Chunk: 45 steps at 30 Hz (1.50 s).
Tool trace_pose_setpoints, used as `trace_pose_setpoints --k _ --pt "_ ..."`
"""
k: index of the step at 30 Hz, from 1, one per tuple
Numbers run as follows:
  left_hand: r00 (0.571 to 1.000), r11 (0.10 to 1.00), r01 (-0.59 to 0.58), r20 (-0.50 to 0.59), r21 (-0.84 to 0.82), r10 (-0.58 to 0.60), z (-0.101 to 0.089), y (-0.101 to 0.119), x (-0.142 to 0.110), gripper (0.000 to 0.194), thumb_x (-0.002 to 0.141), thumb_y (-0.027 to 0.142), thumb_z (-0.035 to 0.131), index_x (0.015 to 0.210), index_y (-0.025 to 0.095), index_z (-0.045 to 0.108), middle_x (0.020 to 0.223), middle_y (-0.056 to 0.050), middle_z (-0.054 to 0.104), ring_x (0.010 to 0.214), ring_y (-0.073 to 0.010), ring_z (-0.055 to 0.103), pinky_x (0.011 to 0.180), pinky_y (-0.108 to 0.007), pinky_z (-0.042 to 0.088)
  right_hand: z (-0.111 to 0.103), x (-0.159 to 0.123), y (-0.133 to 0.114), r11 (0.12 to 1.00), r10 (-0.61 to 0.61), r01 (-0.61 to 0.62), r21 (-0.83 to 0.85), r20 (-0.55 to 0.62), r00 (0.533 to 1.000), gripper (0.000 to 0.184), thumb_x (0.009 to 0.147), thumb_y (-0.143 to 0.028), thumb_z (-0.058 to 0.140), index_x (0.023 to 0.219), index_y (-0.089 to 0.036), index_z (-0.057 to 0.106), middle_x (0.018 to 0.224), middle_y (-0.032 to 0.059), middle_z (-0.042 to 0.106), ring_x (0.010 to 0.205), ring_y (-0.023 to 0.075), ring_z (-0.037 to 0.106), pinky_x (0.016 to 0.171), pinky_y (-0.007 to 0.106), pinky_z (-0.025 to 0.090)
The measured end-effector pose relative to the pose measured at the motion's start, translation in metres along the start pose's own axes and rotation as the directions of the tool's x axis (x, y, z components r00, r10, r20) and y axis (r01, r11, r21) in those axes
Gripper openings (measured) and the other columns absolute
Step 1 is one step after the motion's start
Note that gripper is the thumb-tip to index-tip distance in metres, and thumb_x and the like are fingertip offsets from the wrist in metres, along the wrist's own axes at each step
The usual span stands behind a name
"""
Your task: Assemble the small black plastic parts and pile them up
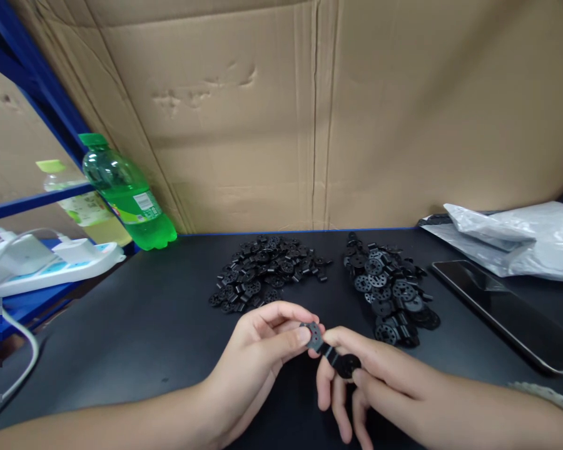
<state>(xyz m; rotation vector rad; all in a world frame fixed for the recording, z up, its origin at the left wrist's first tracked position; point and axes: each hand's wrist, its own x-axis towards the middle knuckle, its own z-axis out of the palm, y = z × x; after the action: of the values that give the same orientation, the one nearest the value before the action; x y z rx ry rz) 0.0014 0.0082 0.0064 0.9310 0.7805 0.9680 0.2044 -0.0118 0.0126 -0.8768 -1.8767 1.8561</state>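
Observation:
My left hand pinches a small black perforated disc between thumb and forefinger. My right hand grips a black spool-like part, a disc on a short stem, and its upper end meets the disc in the left hand. Both hands hover just above the black table. Behind them lie two heaps of small black plastic parts: a left heap and a right heap with larger perforated discs.
A green bottle leans at the back left beside a white power strip with cables. A dark phone or tablet and plastic bags lie at the right. A cardboard wall closes off the back.

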Motion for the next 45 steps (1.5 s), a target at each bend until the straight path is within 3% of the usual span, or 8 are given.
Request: trace_pose_setpoints --k 11,15,23,27,32,38,42,45 --pt "0.884 0.796 -0.463 0.133 0.39 0.449 -0.003 0.005 -0.004 0.019 0.077 0.001 0.068 0.073 0.019 0.069 0.078 0.0 0.069 0.076 -0.0139 0.066 0.069 -0.02 0.055 0.004 0.001 0.007 0.945 -0.216 0.259 0.199 -0.213 0.953 0.028 0.096 -0.032 0.054 0.122 -0.022 0.054 0.095 0.0061 0.062 0.082 0.0162 0.065 0.064 0.028 0.057" --pt "0.877 0.762 -0.475 0.166 0.44 0.451 -0.002 0.0 -0.005 0.019 0.076 0.0 0.068 0.07 0.019 0.066 0.075 -0.001 0.068 0.073 -0.0137 0.066 0.066 -0.02 0.054 -0.003 0.0 0.003 0.978 -0.178 0.204 0.044 -0.331 0.927 0.017 0.094 -0.033 0.056 0.101 -0.019 0.062 0.078 0.0024 0.064 0.061 0.0113 0.06 0.051 0.021 0.051" --pt "0.863 0.708 -0.496 0.194 0.503 0.466 0.0 -0.002 -0.007 0.017 0.077 0.002 0.065 0.08 0.019 0.068 0.089 -0.003 0.069 0.081 -0.0142 0.068 0.068 -0.017 0.058 -0.011 -0.007 -0.019 0.903 -0.326 0.129 -0.409 -0.458 0.827 0.006 0.078 -0.015 0.061 0.08 -0.019 0.064 0.071 -0.0004 0.065 0.062 0.0117 0.06 0.054 0.02 0.049" --pt "0.885 0.693 -0.447 0.167 0.565 0.435 0.0 -0.003 -0.006 0.014 0.08 0.005 0.063 0.077 0.018 0.067 0.088 -0.004 0.068 0.082 -0.015 0.067 0.067 -0.017 0.057 -0.039 -0.021 -0.039 0.85 -0.381 0.0 -0.526 -0.615 0.691 0.004 0.074 -0.024 0.062 0.073 -0.02 0.061 0.064 -0.0017 0.059 0.051 0.0111 0.054 0.045 0.021 0.043" --pt "0.911 0.708 -0.396 0.15 0.585 0.385 -0.002 -0.005 -0.005 0.01 0.082 0.009 0.062 0.08 0.019 0.066 0.089 -0.003 0.067 0.08 -0.0145 0.065 0.068 -0.019 0.055 -0.082 -0.035 -0.045 0.687 -0.408 -0.371 -0.625 -0.754 0.516 0.005 0.068 -0.026 0.059 0.066 -0.022 0.058 0.052 -0.0042 0.051 0.04 0.01 0.042 0.041 0.025 0.032" --pt "0.91 0.695 -0.403 0.178 0.596 0.375 -0.002 -0.005 -0.007 0.012 0.084 0.009 0.059 0.082 0.019 0.065 0.088 -0.002 0.066 0.078 -0.0141 0.064 0.069 -0.021 0.053 -0.092 -0.032 -0.038 0.519 -0.308 -0.513 -0.684 -0.71 0.633 0.018 0.077 -0.037 0.06 0.068 -0.022 0.06 0.049 -0.0031 0.051 0.044 0.0145 0.048 0.045 0.029 0.035" --pt "0.896 0.596 -0.434 0.256 0.675 0.362 -0.001 -0.005 -0.008 0.014 0.086 0.008 0.054 0.085 0.019 0.063 0.087 -0.003 0.066 0.078 -0.0147 0.064 0.068 -0.023 0.052 -0.081 -0.03 -0.038 0.568 -0.425 -0.44 -0.696 -0.705 0.567 0.023 0.083 -0.044 0.057 0.081 -0.021 0.063 0.054 -0.0028 0.053 0.045 0.015 0.049 0.047 0.03 0.037" --pt "0.847 0.406 -0.526 0.418 0.747 0.327 -0.003 -0.003 -0.007 0.022 0.083 0.003 0.052 0.094 0.018 0.063 0.094 -0.005 0.067 0.085 -0.0171 0.063 0.076 -0.027 0.053 -0.058 -0.027 -0.035 0.608 -0.545 -0.291 -0.739 -0.655 0.523 0.015 0.087 -0.035 0.054 0.089 -0.023 0.062 0.06 -0.0019 0.056 0.05 0.0152 0.052 0.049 0.029 0.041"
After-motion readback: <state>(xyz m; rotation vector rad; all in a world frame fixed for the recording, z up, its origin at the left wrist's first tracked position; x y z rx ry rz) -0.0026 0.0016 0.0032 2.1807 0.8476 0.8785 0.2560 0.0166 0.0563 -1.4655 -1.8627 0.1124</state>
